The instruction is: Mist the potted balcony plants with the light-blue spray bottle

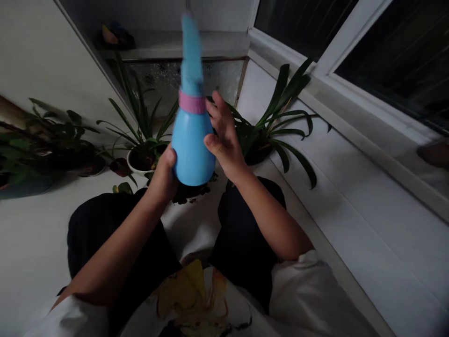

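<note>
A light blue spray bottle [193, 145] with a pink collar is held up in front of me, its tall blue head [192, 56] blurred and leaning slightly left. My left hand [165, 174] grips the lower left side of the bottle, with the thumb on the front and the other fingers hidden behind. On the opposite side, my right hand [224, 135] has its fingers spread and the thumb close to the bottle's edge. Whether that thumb touches the bottle I cannot tell. Below the bottle, dark soil [191, 194] lies on the pale floor, partly covered from view.
A strappy-leaved plant in a white pot [135, 164] stands ahead to the left. Another long-leaved plant [277, 124] stands by the right wall. More potted plants [66, 150] line the far left. A window ledge [336, 103] runs along the right.
</note>
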A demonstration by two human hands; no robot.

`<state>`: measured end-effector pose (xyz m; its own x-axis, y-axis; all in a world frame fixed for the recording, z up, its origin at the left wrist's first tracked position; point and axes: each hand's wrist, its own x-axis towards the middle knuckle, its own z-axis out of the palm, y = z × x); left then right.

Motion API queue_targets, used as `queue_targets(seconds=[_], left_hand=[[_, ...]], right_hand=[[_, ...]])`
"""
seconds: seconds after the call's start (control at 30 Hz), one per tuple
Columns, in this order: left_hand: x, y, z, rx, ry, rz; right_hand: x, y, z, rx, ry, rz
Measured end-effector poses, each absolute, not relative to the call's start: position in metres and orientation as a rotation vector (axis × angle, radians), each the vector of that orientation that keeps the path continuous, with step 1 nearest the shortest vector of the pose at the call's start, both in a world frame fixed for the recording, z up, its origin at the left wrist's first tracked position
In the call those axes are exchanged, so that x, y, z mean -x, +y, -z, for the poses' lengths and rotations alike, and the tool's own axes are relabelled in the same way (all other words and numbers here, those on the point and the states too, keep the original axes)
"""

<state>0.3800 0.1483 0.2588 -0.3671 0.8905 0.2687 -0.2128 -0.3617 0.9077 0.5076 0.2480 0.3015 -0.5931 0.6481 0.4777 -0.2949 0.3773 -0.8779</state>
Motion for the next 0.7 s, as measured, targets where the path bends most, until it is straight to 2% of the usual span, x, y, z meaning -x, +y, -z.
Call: queue_targets(seconds=[0.13, 0.33, 0.5, 0.7], left_hand=[[-0.404, 0.109, -0.203, -0.896, 1.179, -1.676], [-0.447, 0.042, -0.139, -0.372, 1.240, -1.594], [-0.458, 0.032, -0.136, -0.220, 1.230, -1.418], [-0.468, 0.025, -0.147, -0.043, 1.182, -1.285]], right_hand=[[-0.513, 0.234, -0.289, 0.334, -1.684, -1.520], [-0.513, 0.185, -0.223, 0.852, -1.827, -1.832], [-0.517, 0.174, -0.191, 1.232, -1.704, -1.682], [-0.524, 0.175, -0.164, 1.547, -1.642, -1.752]])
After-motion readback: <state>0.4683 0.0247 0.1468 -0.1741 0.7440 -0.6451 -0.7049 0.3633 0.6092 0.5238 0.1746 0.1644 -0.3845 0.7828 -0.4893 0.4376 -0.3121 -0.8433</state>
